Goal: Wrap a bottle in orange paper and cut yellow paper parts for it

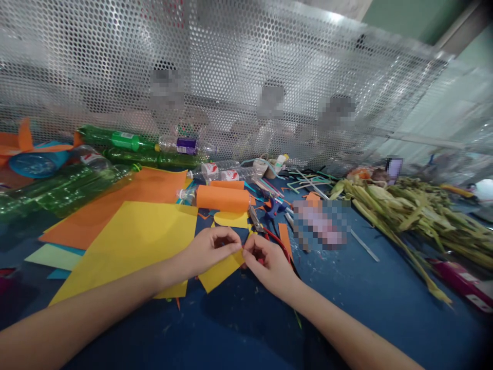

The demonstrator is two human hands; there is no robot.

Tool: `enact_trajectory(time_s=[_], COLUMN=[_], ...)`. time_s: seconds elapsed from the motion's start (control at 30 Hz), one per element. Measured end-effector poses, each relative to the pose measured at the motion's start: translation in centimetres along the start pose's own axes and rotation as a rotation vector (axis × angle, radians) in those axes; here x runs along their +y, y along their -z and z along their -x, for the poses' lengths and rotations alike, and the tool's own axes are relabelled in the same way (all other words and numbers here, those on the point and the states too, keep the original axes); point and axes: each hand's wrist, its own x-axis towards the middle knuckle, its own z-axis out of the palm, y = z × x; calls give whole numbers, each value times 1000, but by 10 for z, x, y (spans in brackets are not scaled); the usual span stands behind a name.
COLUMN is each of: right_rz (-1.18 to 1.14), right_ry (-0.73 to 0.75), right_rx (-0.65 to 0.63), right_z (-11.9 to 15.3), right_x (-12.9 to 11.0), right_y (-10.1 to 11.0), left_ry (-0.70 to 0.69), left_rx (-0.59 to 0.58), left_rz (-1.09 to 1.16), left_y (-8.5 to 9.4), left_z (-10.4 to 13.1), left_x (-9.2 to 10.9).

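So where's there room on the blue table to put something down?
The widest bare patch of the blue table lies between the right arm and the leafy husks. Another, with small bits on it, lies between that arm and the left arm. It's crowded beyond, with the orange-wrapped bottle and pliers, and leftward, with yellow paper and green bottles.

PLACE: craft workspace | blue worktop [239, 334] | yellow paper [219, 272] | orange sheet [148, 187] | green bottles [71, 190] | perforated screen [219, 56]

A perforated metallic screen [231, 56] (glinting near its top) backs the blue tabletop [346, 293], green wall [408, 20] beyond.
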Motion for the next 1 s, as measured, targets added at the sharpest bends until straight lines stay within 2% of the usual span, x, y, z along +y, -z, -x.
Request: enact_trajectory(time_s=[0.2, 0.57, 0.7, 0.8, 0.9, 1.0], right_rz=[-65, -49, -130, -218, -310, -331], right_ry=[-21, -40, -77, -108, -125, -124], right_rx=[-1, 20, 52, 91, 133, 177], right_z=[-5, -5, -6, -8, -11, -14], right_x=[3, 9, 12, 13, 14, 15], right_y=[0, -3, -3, -2, 0, 2], left_ry=[-17, 48, 136, 243, 269, 278], left_rx=[64, 126, 165, 68, -74, -47], left_rz=[-12, 68, 130, 261, 332, 366], left_y=[3, 4, 5, 8, 12, 15], left_z=[-5, -7, -7, -8, -9, -11], left_x=[-10, -14, -13, -11, -11, -16])
